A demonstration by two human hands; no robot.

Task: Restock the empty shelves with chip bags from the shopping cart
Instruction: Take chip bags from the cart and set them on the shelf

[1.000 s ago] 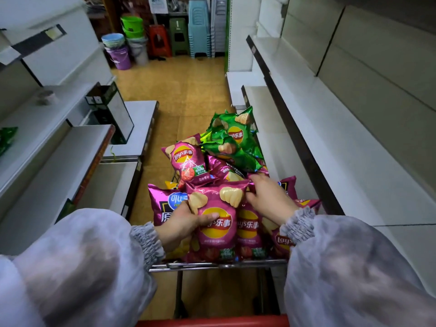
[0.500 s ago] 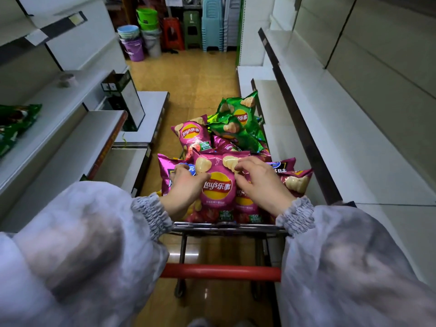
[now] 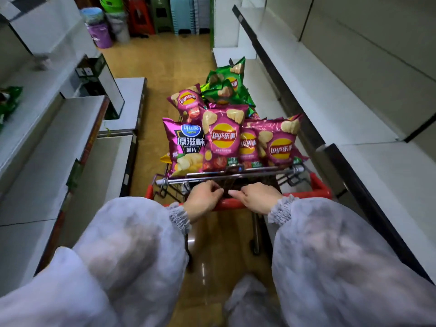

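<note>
- The chip bags stand heaped in the shopping cart, just beyond both hands and apart from them.
- The front pink bags read "Lay's". The pink bag at the left reads "原滋味". The green Lay's bags lie at the far end.
- The left hand and right hand sit side by side on the red cart handle, fingers curled over it and grasping it.
- The bare right shelf runs alongside the cart.
</note>
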